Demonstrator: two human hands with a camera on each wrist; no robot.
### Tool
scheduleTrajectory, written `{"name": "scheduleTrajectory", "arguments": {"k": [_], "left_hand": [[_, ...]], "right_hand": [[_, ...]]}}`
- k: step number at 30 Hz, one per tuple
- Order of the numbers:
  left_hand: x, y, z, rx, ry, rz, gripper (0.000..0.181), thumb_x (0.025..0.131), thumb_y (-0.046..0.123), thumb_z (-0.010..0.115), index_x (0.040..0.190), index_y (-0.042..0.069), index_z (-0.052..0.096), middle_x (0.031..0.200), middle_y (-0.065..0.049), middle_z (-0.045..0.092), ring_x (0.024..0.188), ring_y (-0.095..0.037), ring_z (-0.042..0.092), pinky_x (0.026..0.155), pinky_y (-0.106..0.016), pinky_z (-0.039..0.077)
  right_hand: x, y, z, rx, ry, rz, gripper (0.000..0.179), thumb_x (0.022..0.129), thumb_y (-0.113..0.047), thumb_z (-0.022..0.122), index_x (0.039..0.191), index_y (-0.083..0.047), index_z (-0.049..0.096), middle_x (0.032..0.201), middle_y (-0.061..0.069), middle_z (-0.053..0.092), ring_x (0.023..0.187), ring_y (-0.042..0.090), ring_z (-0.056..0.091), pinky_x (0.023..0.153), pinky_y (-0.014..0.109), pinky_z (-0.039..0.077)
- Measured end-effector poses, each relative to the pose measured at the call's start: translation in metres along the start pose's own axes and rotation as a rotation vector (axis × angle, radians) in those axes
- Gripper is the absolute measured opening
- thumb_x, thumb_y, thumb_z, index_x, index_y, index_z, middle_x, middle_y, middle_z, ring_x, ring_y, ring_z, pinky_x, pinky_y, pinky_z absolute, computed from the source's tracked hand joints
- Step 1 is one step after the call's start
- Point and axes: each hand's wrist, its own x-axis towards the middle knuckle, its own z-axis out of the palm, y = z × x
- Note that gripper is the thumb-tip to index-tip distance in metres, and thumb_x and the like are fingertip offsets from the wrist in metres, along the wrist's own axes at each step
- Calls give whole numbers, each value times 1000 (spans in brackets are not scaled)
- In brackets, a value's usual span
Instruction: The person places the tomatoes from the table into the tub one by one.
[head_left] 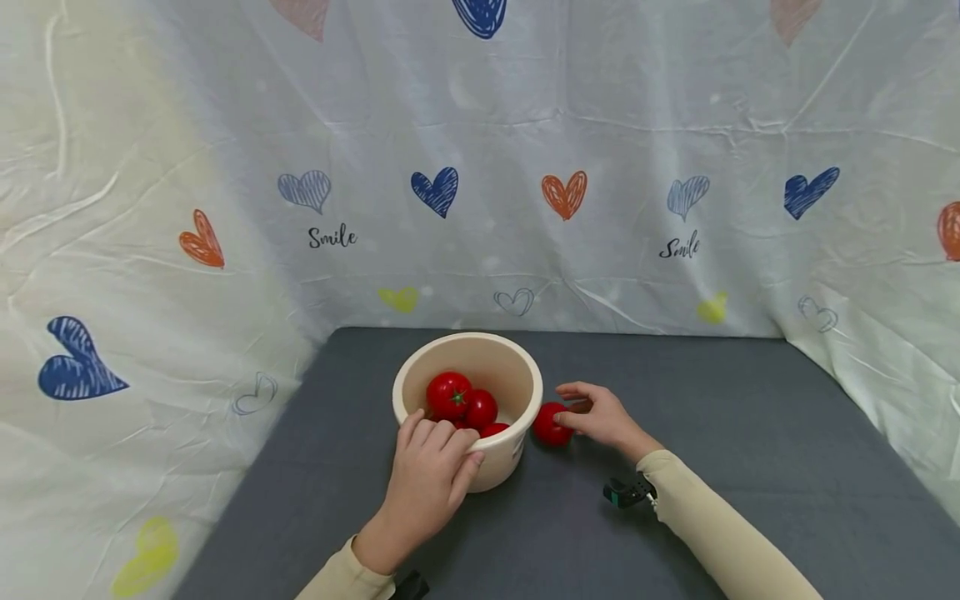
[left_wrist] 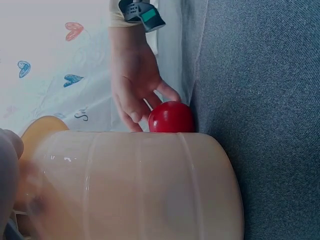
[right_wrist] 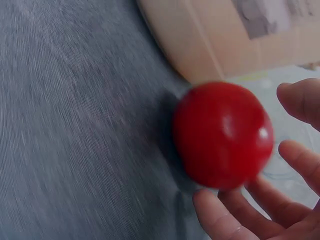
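Note:
A cream bucket [head_left: 468, 343] stands on the table with several red tomatoes [head_left: 449, 395] inside, one showing a green stem. My left hand [head_left: 429, 471] grips its near rim, fingers hooked over the edge and thumb outside. Just right of the bucket, a single red tomato [right_wrist: 222, 135] sits on the cloth close to the wall. My right hand [head_left: 603, 417] reaches round this tomato from the right, its fingers spread. In the right wrist view some fingertips [right_wrist: 212, 205] are right at the tomato's side, while the others stand apart from it.
A dark grey cloth [head_left: 675, 400] covers the table. Behind and at the sides hangs a white sheet [head_left: 495, 250] printed with hearts and the word Smile. Below my right wrist hangs a black strap device [head_left: 628, 492].

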Motion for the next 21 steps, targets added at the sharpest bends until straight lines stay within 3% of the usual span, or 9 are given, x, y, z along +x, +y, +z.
{"name": "scheduleTrajectory", "arguments": {"k": [9,21], "left_hand": [[-1,0,0,-2,0,3,15,93,30,64,97,16,69,83,-3,63,81,-24,54,101,-59,40],[-2,-1,0,-3,1,0,14,92,30,66,97,17,69,83,-3,64,81,-24,54,102,-59,40]], "right_hand": [[5,2,23,-91,25,11,44,86,-19,76,128,-9,67,121,13,70,100,24,65,75,32,59],[4,0,24,-90,30,10,42,86,-19,76,127,-12,68,118,11,71,96,21,64,74,30,57]]}}
